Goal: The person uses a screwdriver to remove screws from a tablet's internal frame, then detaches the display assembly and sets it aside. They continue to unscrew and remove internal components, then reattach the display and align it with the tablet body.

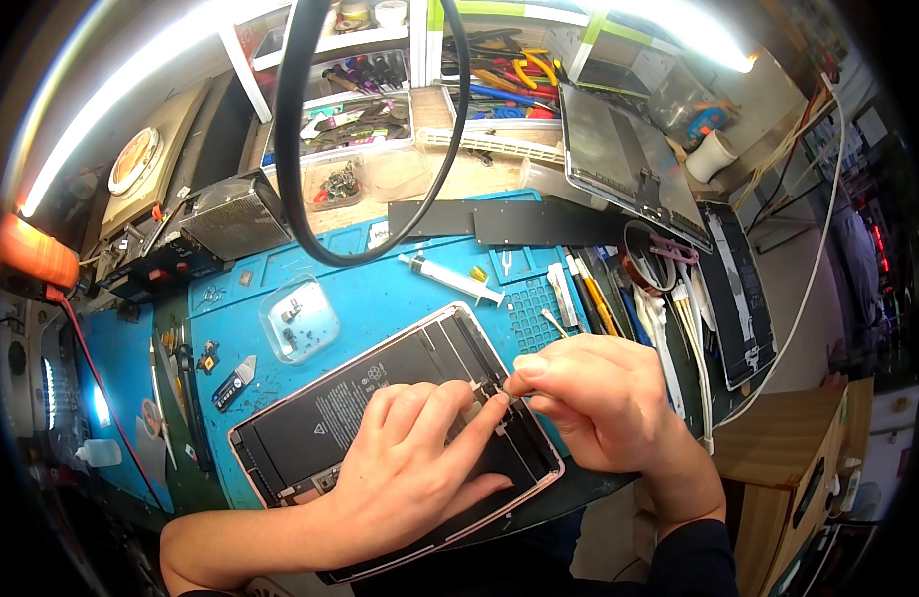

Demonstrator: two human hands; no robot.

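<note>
Left hand [409, 468] lies spread across the opened tablet [325, 406]; right hand [609, 403] pinches over its right-side part, any held piece indiscernible.

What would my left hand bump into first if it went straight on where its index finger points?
Probably your right hand, just past the left hand, over the opened tablet; the depth between them is hard to judge.
</note>
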